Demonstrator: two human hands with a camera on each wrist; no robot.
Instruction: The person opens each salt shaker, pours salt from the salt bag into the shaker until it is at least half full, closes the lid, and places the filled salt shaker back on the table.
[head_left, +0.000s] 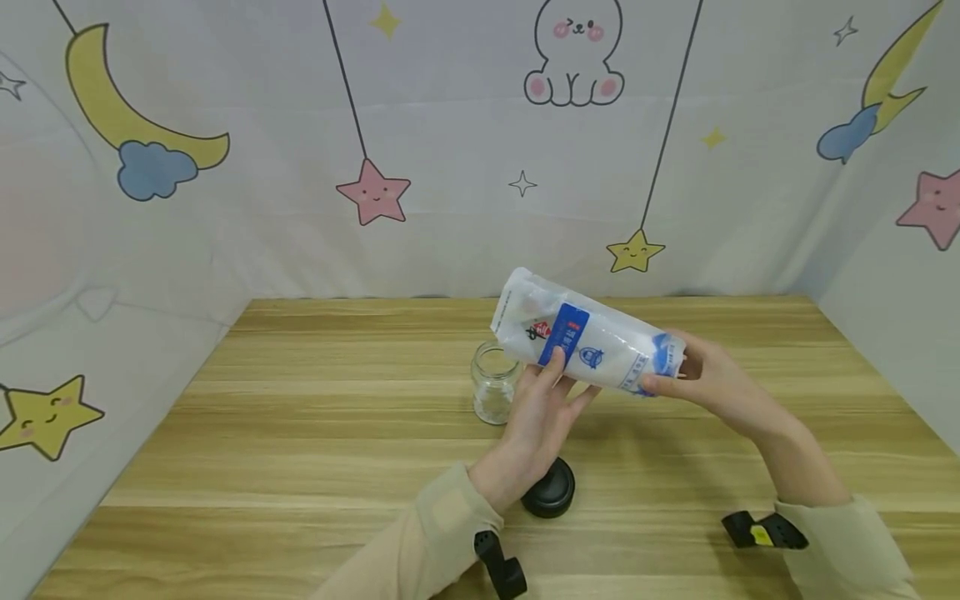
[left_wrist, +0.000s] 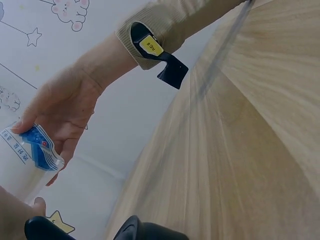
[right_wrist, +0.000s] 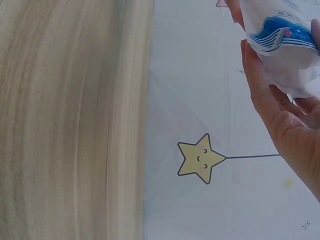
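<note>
Both hands hold a white and blue plastic bag of salt above the table, tilted with its left end higher. My left hand grips it from below near the middle, thumb on the front. At the lower right end my right hand holds the blue-patterned edge between thumb and fingers. An uncapped glass jar stands behind the left hand, partly hidden by it. A round black lid lies on the table below the left wrist. Whether the bag's upper end is cut cannot be made out.
The wooden table reaches back to a pale cloth backdrop printed with stars and moons, which also closes off both sides. Black wrist camera mounts sit on both sleeve cuffs.
</note>
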